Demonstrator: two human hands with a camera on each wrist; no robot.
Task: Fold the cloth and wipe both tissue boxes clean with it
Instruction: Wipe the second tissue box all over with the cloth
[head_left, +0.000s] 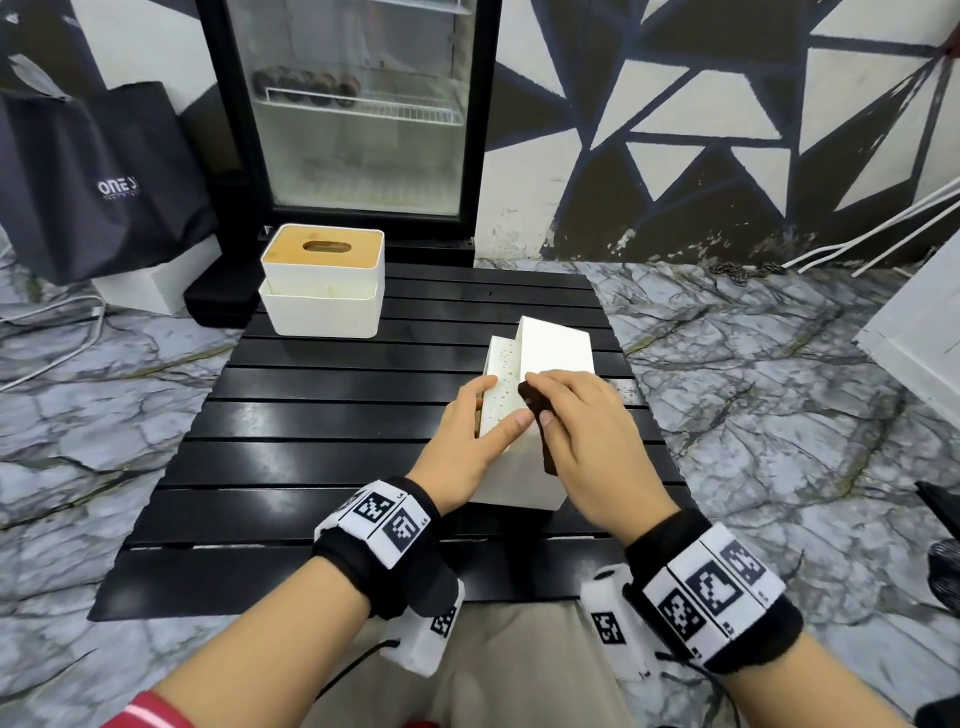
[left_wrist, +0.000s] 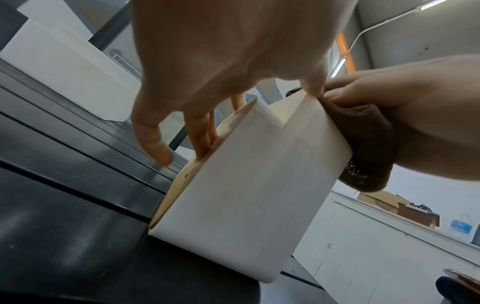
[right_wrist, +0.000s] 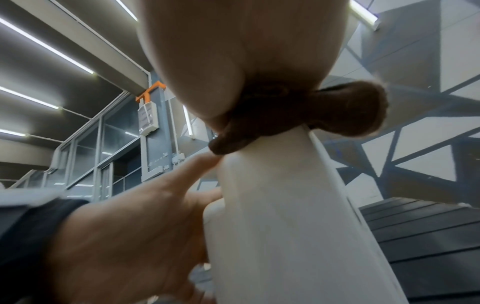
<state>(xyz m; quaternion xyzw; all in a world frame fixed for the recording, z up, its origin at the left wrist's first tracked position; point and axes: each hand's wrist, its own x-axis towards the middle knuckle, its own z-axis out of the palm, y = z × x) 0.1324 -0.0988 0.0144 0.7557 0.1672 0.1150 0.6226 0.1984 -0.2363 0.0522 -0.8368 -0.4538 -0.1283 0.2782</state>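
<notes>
Brown cloth (head_left: 535, 402) atop tipped white box (head_left: 556, 343) — second box (head_left: 322, 312) upright behind.

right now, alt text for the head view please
The right hand presses a folded brown cloth onto a white tissue box tipped on its side on a slatted table; the left hand grips it. A second tissue box stands far left.
</notes>
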